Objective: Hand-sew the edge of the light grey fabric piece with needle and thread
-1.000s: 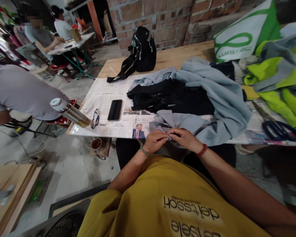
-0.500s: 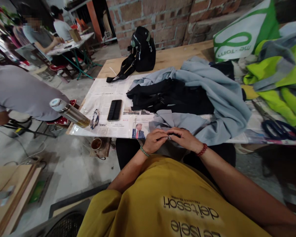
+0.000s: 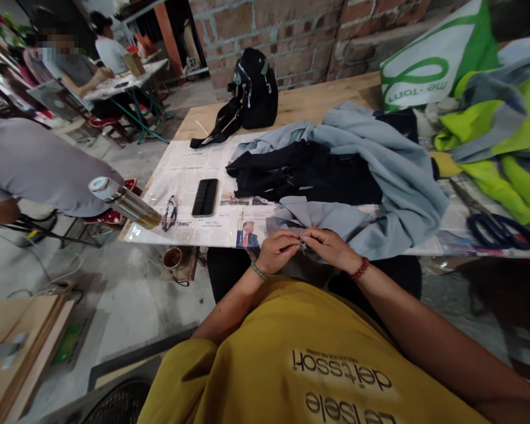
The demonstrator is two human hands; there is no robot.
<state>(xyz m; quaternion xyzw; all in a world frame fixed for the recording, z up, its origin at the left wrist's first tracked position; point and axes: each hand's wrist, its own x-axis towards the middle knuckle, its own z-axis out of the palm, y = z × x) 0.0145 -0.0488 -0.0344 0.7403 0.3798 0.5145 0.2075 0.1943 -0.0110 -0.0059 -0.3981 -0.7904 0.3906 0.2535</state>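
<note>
Over the table's front edge, my left hand [image 3: 277, 252] is closed in a pinch, its fingertips meeting those of my right hand [image 3: 329, 248]. Both pinch a bit of grey cloth [image 3: 406, 194], which spreads from the tabletop down toward my lap. A tiny pale thing shows between the fingertips, too small to name. Behind the hands a black garment with a zip [image 3: 309, 174] lies on the grey cloth. Fingers hide most of the pinched part.
Newspaper covers the table [image 3: 189, 235]. On it are a phone [image 3: 205, 197], glasses [image 3: 170, 213], a bottle [image 3: 126, 203] and large scissors [image 3: 499, 229]. Farther back stand a black bag [image 3: 258, 88] and a green-white bag [image 3: 437, 62], with yellow-green clothing [image 3: 507, 129] at right. A person [image 3: 44, 168] sits left.
The right hand's fingers have shifted slightly at the pinch, and a small pale bit now shows between the fingertips. Both hands otherwise stay in place.
</note>
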